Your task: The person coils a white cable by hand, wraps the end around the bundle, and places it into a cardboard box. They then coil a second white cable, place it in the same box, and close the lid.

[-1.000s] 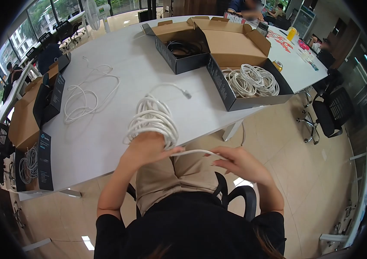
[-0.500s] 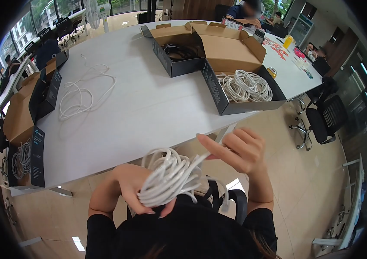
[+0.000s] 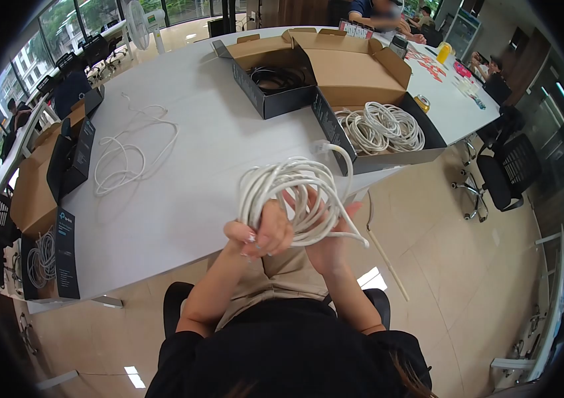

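Both of my hands hold a coil of white cable [image 3: 282, 182] upright over the near edge of the white table [image 3: 189, 199]. My left hand [image 3: 261, 232] grips the bottom of the coil from the left. My right hand [image 3: 325, 232] holds it from behind on the right, fingers through the loops. One cable end with a clear plug [image 3: 324, 147] sticks up at the top of the coil.
An open box [image 3: 388, 156] with several white cable coils stands to the right, a box of black cable [image 3: 275, 79] behind it. A loose white cable [image 3: 126, 156] lies at the left near more boxes [image 3: 63, 159]. Office chairs [image 3: 504, 176] stand at the right. People sit at the far end.
The coil has come up from my lap to the table edge and now stands upright. My right hand, raised with a strand before, now holds the coil.
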`<act>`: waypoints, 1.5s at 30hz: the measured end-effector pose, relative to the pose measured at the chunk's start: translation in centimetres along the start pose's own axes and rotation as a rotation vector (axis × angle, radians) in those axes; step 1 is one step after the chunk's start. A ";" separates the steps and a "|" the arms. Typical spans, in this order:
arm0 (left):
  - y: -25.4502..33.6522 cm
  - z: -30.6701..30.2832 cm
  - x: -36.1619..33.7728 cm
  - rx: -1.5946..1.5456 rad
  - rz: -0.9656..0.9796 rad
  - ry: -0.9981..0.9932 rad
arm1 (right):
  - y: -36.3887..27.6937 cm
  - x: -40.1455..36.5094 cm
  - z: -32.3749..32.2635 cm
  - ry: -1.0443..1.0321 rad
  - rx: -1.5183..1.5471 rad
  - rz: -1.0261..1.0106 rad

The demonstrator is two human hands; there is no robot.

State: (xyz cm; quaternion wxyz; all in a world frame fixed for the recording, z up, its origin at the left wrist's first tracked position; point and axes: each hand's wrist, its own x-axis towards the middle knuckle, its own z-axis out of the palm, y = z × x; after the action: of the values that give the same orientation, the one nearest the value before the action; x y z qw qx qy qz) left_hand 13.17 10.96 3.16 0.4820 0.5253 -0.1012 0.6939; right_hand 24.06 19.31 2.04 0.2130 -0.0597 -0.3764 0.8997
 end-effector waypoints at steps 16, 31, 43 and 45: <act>-3.0 0.6 -2.6 0.575 -0.062 0.650 | -2.6 1.9 -3.5 -0.050 -0.218 0.048; -2.1 2.7 -5.8 1.044 -0.500 0.482 | -4.5 1.0 -2.5 -0.257 -0.818 -0.131; 3.1 5.5 -3.9 0.583 -0.631 0.756 | -6.5 0.3 1.1 -0.572 -1.257 0.024; 2.5 7.0 -2.3 1.086 -0.701 0.691 | -6.0 0.4 1.5 -0.493 -1.360 -0.052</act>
State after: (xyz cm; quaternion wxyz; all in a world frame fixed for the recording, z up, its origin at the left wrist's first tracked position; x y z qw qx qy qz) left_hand 15.60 3.83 5.19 0.3520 0.4428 0.5888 0.5773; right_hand 25.29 22.27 7.37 0.0589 0.0347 -0.8911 0.4486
